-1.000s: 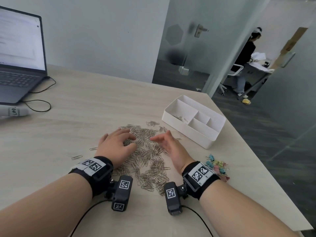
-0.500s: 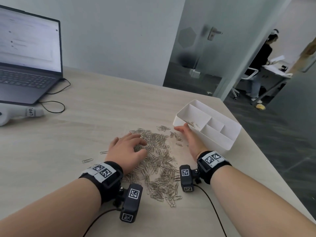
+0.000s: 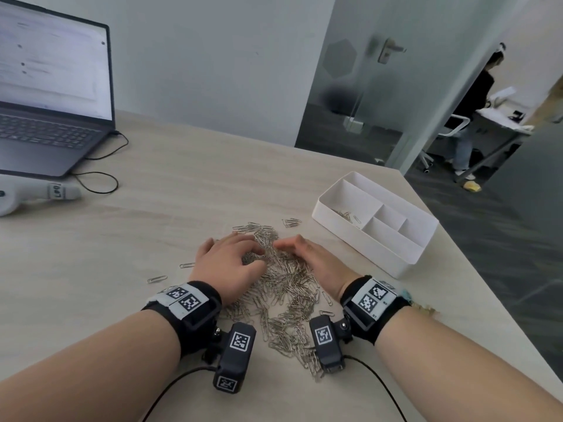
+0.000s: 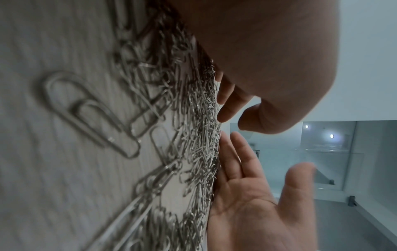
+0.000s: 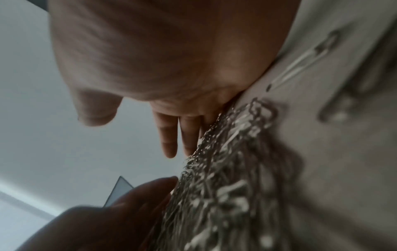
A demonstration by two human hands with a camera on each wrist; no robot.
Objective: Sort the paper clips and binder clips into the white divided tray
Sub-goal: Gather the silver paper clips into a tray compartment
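A heap of silver paper clips (image 3: 283, 287) lies on the wooden table between my hands. My left hand (image 3: 227, 263) rests on the heap's left side with its fingers bent, fingertips (image 4: 225, 101) touching the clips and thumb apart. My right hand (image 3: 316, 263) stands edge-on against the heap's right side, fingers straight, palm (image 4: 251, 203) facing the left hand. The white divided tray (image 3: 365, 251) stands to the right, with a few paper clips (image 3: 345, 215) in its large left compartment. Coloured binder clips (image 3: 426, 308) show blurred behind my right wrist.
An open laptop (image 3: 51, 86) with a cable (image 3: 100, 181) and a white device (image 3: 36, 193) occupy the far left. Loose clips (image 3: 157, 279) lie left of the heap, more (image 3: 292, 222) behind it. The table's edge runs diagonally just right of the tray.
My right hand reached up to the tray's large compartment half a second ago and has come back to the heap's right side. The left hand has stayed on the heap.
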